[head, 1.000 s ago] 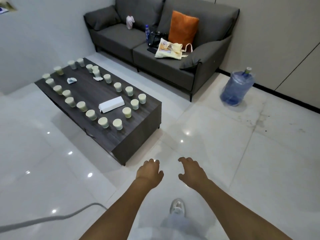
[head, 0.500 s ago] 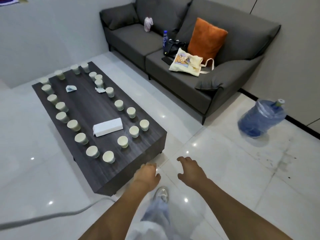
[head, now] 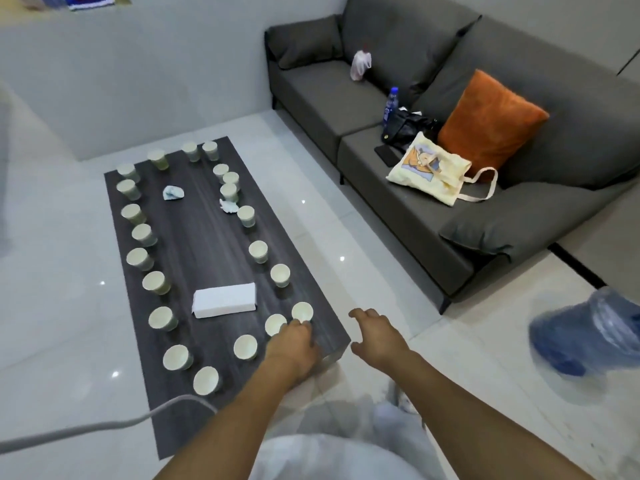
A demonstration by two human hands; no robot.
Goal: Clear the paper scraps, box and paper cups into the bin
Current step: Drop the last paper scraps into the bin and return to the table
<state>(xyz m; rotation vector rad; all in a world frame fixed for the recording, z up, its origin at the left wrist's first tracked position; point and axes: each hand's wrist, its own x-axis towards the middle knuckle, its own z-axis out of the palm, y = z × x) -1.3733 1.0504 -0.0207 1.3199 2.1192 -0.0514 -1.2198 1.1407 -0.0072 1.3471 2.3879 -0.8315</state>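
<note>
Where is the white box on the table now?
The white box lies flat on the dark table, toward its near end, between the two rows of paper cups, ahead and left of the left hand.

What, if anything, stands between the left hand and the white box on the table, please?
Two paper cups do, partly: the left hand is at the table's near right corner, with one cup and another cup right at its fingertips. The white box lies beyond them to the left; reaching over the cups looks possible.

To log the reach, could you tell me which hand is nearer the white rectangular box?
Left. The left hand is over the table corner beside the white rectangular box; the right hand hangs beyond the table edge.
</note>
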